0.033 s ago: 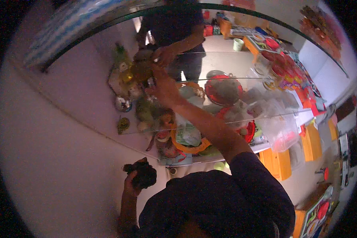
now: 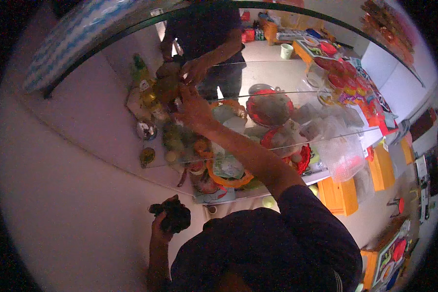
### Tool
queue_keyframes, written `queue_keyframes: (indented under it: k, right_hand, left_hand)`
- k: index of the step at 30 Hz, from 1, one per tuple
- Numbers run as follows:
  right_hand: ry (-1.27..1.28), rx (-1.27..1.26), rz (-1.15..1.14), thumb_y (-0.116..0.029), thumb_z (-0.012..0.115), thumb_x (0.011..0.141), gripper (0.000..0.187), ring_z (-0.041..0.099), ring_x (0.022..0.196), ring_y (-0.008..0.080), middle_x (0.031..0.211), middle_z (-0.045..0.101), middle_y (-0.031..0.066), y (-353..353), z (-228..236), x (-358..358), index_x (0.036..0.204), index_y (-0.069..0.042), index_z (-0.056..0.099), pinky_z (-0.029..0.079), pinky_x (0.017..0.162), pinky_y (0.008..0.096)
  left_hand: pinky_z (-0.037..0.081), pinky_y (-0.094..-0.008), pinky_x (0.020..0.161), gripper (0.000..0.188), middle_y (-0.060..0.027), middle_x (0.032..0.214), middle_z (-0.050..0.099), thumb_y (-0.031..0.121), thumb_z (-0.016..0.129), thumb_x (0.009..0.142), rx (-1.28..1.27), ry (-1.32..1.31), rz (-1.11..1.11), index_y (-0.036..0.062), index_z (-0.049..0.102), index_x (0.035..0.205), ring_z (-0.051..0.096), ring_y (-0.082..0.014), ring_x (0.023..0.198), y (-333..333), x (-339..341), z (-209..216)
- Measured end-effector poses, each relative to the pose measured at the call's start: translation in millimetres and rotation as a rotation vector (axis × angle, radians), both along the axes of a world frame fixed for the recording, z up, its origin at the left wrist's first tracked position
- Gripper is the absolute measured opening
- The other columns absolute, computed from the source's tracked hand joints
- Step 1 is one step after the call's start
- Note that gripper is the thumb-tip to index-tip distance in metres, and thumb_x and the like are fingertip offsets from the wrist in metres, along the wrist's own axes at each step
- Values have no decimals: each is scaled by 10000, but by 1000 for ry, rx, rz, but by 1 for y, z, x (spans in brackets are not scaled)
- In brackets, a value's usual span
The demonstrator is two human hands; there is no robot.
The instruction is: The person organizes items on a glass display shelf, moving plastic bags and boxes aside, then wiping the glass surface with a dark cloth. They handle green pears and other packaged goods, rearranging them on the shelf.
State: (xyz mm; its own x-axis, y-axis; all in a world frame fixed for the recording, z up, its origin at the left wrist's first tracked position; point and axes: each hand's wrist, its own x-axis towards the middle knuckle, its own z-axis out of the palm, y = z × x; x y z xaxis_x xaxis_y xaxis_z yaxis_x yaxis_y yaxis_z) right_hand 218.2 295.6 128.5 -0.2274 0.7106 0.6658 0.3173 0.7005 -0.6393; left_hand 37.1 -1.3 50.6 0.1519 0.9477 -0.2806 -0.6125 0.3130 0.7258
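Where our right hand [image 2: 194, 109] reaches: to eleven o'clock, just beside a brown object [image 2: 167, 82]. The fingers bend inward there; whether they grip it we cannot tell. Our arm [image 2: 253, 148] passes above the wares, presumably because they fill the shelf [image 2: 253, 195] in front of us.
Left hand [image 2: 161, 225]: at seven o'clock, curled firmly round a dark bundle [image 2: 176, 217], cloth by its look. We hold it out to the side, well apart from the wares, perhaps so that it brushes none of them.
Orange dish [image 2: 231, 184]: just below centre, toward six o'clock. A pale wrapped thing [image 2: 227, 166] lies in it, likely kept from rolling by the raised, wavy rim.
Red dish [image 2: 305, 160]: at three o'clock; we cannot make out its contents.
Clear bag [image 2: 344, 151]: farther out at three o'clock. Red shows through it, inside or behind, we cannot say.
Bottle [image 2: 140, 68]: at ten o'clock, green toward the top, with yellow below it.
Silver ball [image 2: 146, 130]: at nine o'clock, near the wall side.
Mirror [image 2: 263, 68]: toward one o'clock, behind the wares, showing a pale bucket [image 2: 286, 51] whose inside we cannot read.
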Motion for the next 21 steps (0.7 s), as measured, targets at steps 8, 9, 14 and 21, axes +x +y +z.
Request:
queue_keyframes:
  k: [8,9,14,21]
  right_hand:
    - [-25,159,-109,-333,760,638,785,572,934,370,1096,534,205,-11,4,-8,1252,-57,355,482,731,444]
    - [-30,60,-91,-340,755,645,783,582,905,370,1059,554,202,-12,1,-8,1254,-57,354,484,727,440]
    - [-270,-244,-91,-433,733,640,833,610,833,364,936,622,194,4,-2,-2,1264,-35,350,494,716,420]
    - [-125,-164,-121,-506,679,635,858,618,782,356,839,630,178,7,-23,-13,1286,-77,322,499,668,448]
  left_hand:
    - [446,-364,911,582,-149,1134,538,314,568,811,-44,-97,17,21,403,1287,542,-251,1050,-1,-11,-23]
    - [445,-365,913,586,-148,1134,538,312,575,807,-42,-46,37,22,404,1286,542,-250,1050,0,1,-3]
    - [457,-362,896,595,-143,1130,540,302,591,797,12,-37,45,22,401,1287,547,-243,1035,4,13,11]
    - [451,-366,900,573,-145,1141,534,318,543,827,-61,-357,-81,22,394,1295,538,-248,1044,6,-42,-86]
